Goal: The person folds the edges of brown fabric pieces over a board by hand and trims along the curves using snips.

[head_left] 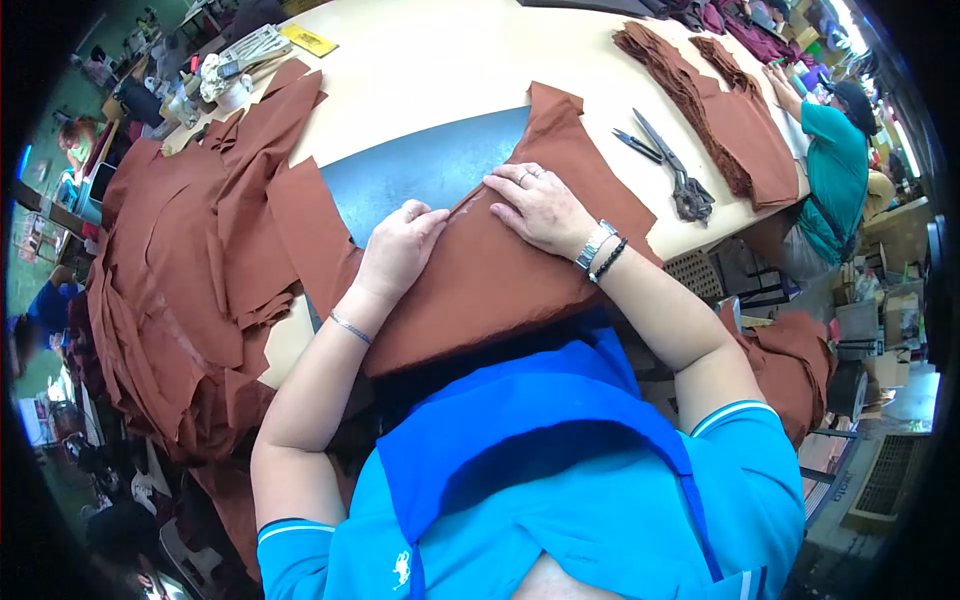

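Note:
A reddish-brown fabric piece (470,290) lies in front of me, partly over a dark blue-grey sheet (420,170). Its upper edge is folded into a narrow strip. My left hand (398,250) pinches that folded edge between thumb and fingers, near the sheet. Farther right along the same edge, my right hand (540,208) rests on the fabric, its fingertips pressing the fold. The fabric's near edge hangs at the table's front, by my blue apron (540,400).
Stacked brown fabric (190,250) covers the left side. Large scissors (665,150) and small snips (637,145) lie to the right on the pale table (430,60). More brown pieces (740,130) are beyond them. A person in green (835,180) is at the far right.

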`<move>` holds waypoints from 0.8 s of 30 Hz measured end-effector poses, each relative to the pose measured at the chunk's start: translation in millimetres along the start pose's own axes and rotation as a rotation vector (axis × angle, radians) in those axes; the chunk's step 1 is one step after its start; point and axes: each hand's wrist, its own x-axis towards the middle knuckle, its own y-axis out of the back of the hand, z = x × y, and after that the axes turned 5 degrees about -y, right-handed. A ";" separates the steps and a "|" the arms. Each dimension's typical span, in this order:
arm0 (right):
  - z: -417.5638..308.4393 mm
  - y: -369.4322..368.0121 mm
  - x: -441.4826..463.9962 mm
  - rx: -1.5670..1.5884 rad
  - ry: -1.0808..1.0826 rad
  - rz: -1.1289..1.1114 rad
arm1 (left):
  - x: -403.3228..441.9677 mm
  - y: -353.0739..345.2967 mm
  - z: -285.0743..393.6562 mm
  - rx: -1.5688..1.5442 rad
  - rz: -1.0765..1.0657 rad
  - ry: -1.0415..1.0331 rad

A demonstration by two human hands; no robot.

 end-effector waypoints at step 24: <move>-50.6 -8.4 -3.3 0.012 0.055 -0.058 | -27.0 37.4 8.8 -0.020 -0.095 0.092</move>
